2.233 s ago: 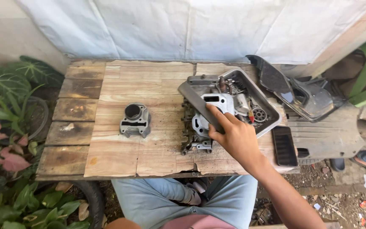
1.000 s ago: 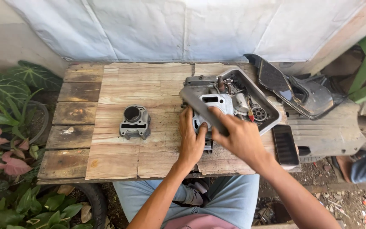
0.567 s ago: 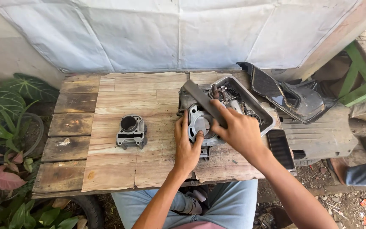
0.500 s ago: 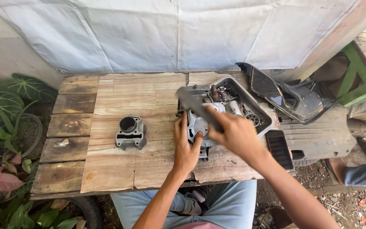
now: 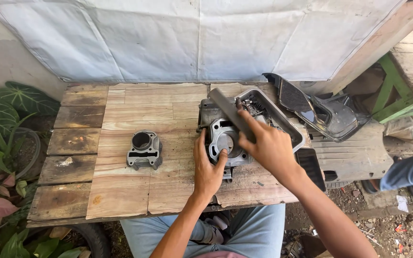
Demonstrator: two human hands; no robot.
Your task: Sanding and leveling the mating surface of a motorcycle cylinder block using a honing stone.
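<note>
**At centre frame, both hands now on the work**

Right of centre on the wooden table [image 5: 120,191]: grey engine casting [image 5: 224,142], lying flat against the near-left rim of the metal tray [image 5: 290,129]. Pinned by the left hand [image 5: 209,169], thumb pressed at the edge of the round bore, fingers spread along the left flank; a bracing hold, not a full wrap. A couple of seconds back, only one hand in frame, resting on that casting.

Shifted since then: right hand [image 5: 268,145] off the casting and onto the tray, fingers curled narrowly over the near rim, index stretched along it. Reads as holding divided, one hand per item, casting steadied while the tray is gripped.

Left of centre, well apart and unmoved: loose cylinder block [image 5: 144,150], bore upward.

No packages, labels or signs legible anywhere. Across the top, plain white sheet [image 5: 192,38]. At the table's right edge, just under the right wrist, flat black rectangular slab [image 5: 311,165], blank. Upper right, black plastic fairing [image 5: 311,110].
</note>
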